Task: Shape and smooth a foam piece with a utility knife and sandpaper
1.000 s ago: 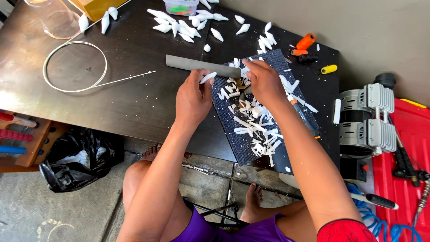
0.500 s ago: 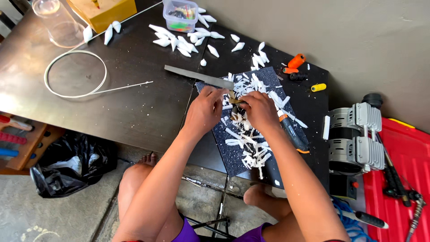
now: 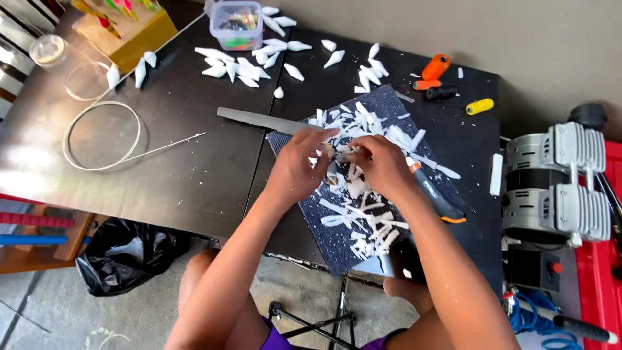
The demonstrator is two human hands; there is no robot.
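Note:
My left hand (image 3: 295,170) and my right hand (image 3: 383,165) meet over a dark blue cutting mat (image 3: 304,194) on the black table (image 3: 194,168). Their fingertips pinch a small white piece (image 3: 345,155) between them; most of it is hidden by the fingers. White shavings (image 3: 366,223) cover the mat around both hands. A knife with a black and orange handle (image 3: 440,202) lies on the mat just right of my right wrist. A flat grey metal bar (image 3: 259,120) lies at the mat's far left corner.
Carved white pointed pieces (image 3: 236,65) are scattered at the back near a clear plastic box (image 3: 236,26). A wire coil (image 3: 100,136) lies left. Orange (image 3: 435,66) and yellow (image 3: 479,105) spools sit back right. A grey compressor (image 3: 557,188) stands right; a black bag (image 3: 126,256) is below.
Both hands have drawn together from the mat's upper edge to its middle and now close on one small piece. The view has shifted slightly.

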